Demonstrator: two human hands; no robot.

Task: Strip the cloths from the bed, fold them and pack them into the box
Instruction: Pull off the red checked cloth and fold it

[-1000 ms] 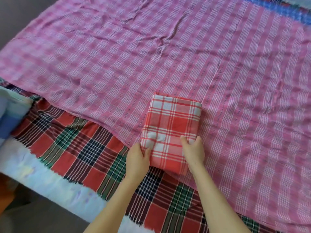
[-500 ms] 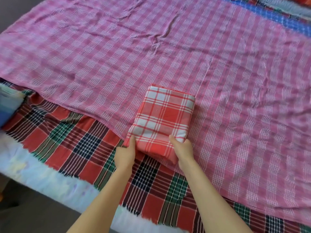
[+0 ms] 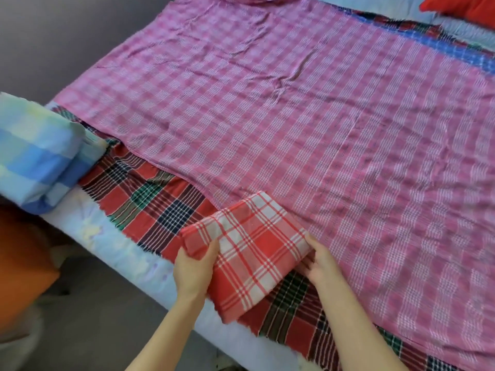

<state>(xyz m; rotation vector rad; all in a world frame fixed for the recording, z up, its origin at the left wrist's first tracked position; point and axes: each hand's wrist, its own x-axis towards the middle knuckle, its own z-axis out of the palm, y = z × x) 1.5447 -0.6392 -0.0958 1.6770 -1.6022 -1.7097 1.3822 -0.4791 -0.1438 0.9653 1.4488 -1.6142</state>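
A folded red-and-white plaid cloth (image 3: pixel 249 250) is lifted at the near edge of the bed. My left hand (image 3: pixel 191 269) grips its left side and my right hand (image 3: pixel 320 262) grips its right side. A large pink checked cloth (image 3: pixel 308 116) lies spread flat over most of the bed. Under it a red, green and navy tartan cloth (image 3: pixel 150 199) shows along the near edge. A blue checked cloth (image 3: pixel 439 49) peeks out at the far right. No box is clearly in view.
A blue-and-white checked pillow (image 3: pixel 37 153) lies at the bed's left end. A red cushion (image 3: pixel 466 6) sits at the far right corner. An orange object (image 3: pixel 21 263) stands on the floor at left, beside the pale mattress edge (image 3: pixel 128 253).
Both hands have drawn the folded red-and-white cloth toward the bed's near edge and raised it off the pink cloth. The view has swung left, bringing the pillow and the floor into view.
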